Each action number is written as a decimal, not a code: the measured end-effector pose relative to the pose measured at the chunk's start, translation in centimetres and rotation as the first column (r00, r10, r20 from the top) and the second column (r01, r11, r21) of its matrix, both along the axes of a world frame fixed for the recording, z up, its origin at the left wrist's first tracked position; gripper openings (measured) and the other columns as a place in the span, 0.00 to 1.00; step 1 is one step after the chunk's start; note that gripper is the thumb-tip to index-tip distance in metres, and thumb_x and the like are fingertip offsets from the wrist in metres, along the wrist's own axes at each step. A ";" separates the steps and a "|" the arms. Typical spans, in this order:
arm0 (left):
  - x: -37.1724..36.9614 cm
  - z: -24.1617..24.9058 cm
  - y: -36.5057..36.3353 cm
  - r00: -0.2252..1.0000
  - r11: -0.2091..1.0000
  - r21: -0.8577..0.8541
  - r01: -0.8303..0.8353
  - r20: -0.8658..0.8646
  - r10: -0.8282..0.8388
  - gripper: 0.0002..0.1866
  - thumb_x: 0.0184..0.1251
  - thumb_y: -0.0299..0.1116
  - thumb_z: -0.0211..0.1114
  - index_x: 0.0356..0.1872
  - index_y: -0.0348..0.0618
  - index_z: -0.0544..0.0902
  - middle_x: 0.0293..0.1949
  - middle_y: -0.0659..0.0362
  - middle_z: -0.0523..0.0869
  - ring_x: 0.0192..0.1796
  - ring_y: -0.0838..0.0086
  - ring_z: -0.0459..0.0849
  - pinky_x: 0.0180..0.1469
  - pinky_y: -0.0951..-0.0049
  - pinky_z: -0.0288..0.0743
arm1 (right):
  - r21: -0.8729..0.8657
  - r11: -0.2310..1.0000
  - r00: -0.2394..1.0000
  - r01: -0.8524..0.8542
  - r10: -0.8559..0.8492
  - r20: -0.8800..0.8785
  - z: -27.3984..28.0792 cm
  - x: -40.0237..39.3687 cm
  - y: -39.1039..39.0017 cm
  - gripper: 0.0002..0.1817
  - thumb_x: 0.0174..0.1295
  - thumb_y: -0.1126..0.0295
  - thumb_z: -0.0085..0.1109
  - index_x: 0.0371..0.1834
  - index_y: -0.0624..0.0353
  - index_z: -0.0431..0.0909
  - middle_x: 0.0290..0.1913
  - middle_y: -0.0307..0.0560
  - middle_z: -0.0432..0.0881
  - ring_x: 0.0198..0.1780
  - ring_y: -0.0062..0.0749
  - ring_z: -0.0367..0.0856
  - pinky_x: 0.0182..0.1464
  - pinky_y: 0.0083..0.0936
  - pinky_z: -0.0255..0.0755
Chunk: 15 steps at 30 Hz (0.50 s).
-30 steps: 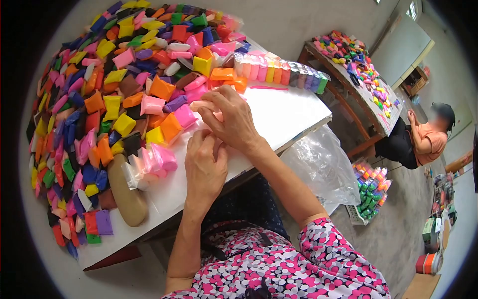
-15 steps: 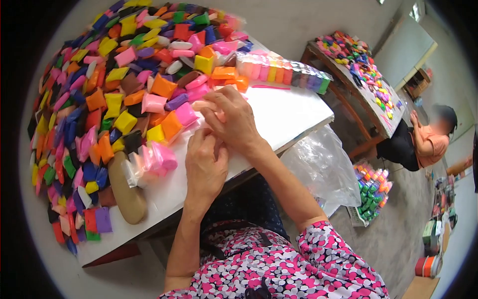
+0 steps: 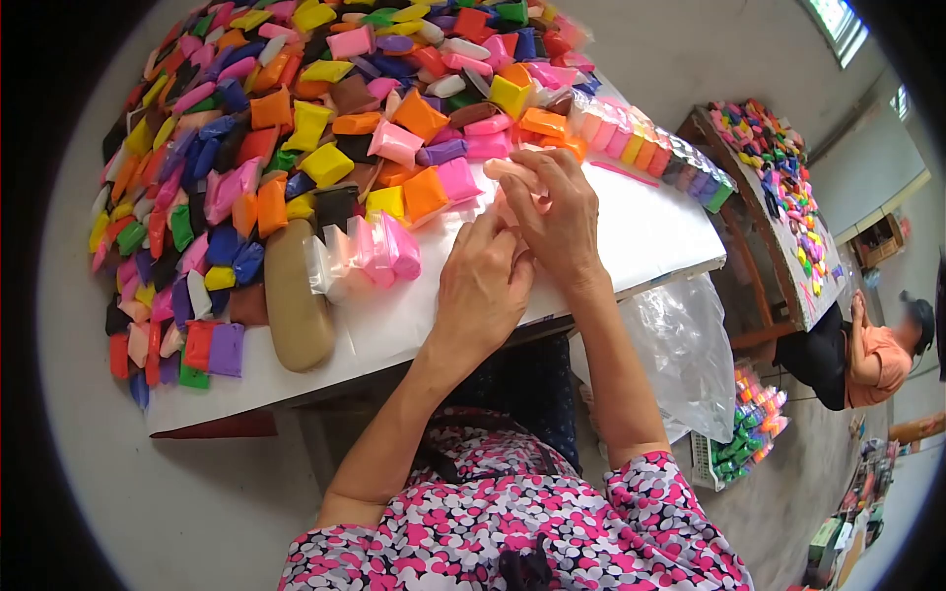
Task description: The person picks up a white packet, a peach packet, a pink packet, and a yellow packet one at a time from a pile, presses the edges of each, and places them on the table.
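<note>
My left hand (image 3: 485, 286) and my right hand (image 3: 557, 212) meet over the white table (image 3: 650, 231), fingers closed together on a small pale pink clay packet (image 3: 505, 169) that is mostly hidden by them. Just left of my hands lies a row of pink wrapped clay pieces (image 3: 370, 251). A large heap of coloured clay packets (image 3: 286, 108) covers the far and left part of the table. A long strip of clay pieces in a clear wrapper (image 3: 650, 153) lies behind my right hand.
A tan oblong lump (image 3: 296, 305) rests near the table's front edge. A clear plastic bag (image 3: 680, 355) hangs off the table's right side above a crate of coloured packs (image 3: 749, 433). Another person in orange (image 3: 872, 360) sits by a second table (image 3: 778, 187) with more clay.
The view has swung left and down, so the table and hands sit further right and higher. My hands stay together on the small packet, hardly shifted relative to the table.
</note>
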<state>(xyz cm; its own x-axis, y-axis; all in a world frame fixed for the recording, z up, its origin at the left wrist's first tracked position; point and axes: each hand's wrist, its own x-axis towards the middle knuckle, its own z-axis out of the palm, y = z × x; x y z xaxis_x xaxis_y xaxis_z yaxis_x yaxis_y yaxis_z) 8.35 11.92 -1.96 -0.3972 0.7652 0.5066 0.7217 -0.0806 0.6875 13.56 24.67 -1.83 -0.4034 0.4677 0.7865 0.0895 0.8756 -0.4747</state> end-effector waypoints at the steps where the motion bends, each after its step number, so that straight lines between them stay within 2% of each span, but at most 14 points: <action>1: 0.0 0.0 0.0 1.000 1.000 -0.001 -0.002 -0.006 0.002 0.13 0.61 0.25 0.62 0.47 0.34 0.81 0.47 0.47 0.80 0.53 0.52 0.77 0.56 0.57 0.71 | 0.010 1.000 1.000 0.002 -0.002 -0.003 0.0 0.0 0.0 0.14 0.56 0.67 0.67 0.45 0.59 0.82 0.42 0.52 0.80 0.43 0.48 0.83 0.44 0.39 0.77; 11: -0.1 -0.3 0.1 0.998 0.999 0.032 -0.015 -0.061 0.017 0.12 0.60 0.24 0.61 0.45 0.33 0.81 0.47 0.47 0.80 0.52 0.51 0.78 0.55 0.57 0.71 | -0.003 1.000 0.999 -0.020 0.020 -0.042 -0.2 -0.1 -0.1 0.12 0.55 0.68 0.66 0.42 0.57 0.82 0.39 0.50 0.80 0.42 0.46 0.81 0.44 0.39 0.76; 13: 0.1 -0.3 0.3 0.994 0.999 0.021 -0.035 -0.102 0.037 0.12 0.60 0.23 0.61 0.44 0.33 0.81 0.47 0.47 0.80 0.51 0.52 0.78 0.55 0.57 0.71 | 0.157 0.987 0.999 -0.038 0.042 -0.020 0.3 0.2 -0.1 0.09 0.58 0.66 0.65 0.40 0.54 0.84 0.39 0.48 0.79 0.43 0.44 0.79 0.45 0.37 0.76; 15: 0.2 0.0 0.2 0.996 0.999 -0.016 -0.028 -0.084 0.027 0.11 0.60 0.22 0.61 0.44 0.33 0.81 0.47 0.47 0.80 0.51 0.52 0.78 0.55 0.58 0.71 | 0.101 0.995 0.999 -0.017 0.021 -0.037 -0.4 -0.3 0.3 0.10 0.59 0.63 0.65 0.40 0.55 0.83 0.38 0.49 0.79 0.42 0.44 0.80 0.44 0.37 0.76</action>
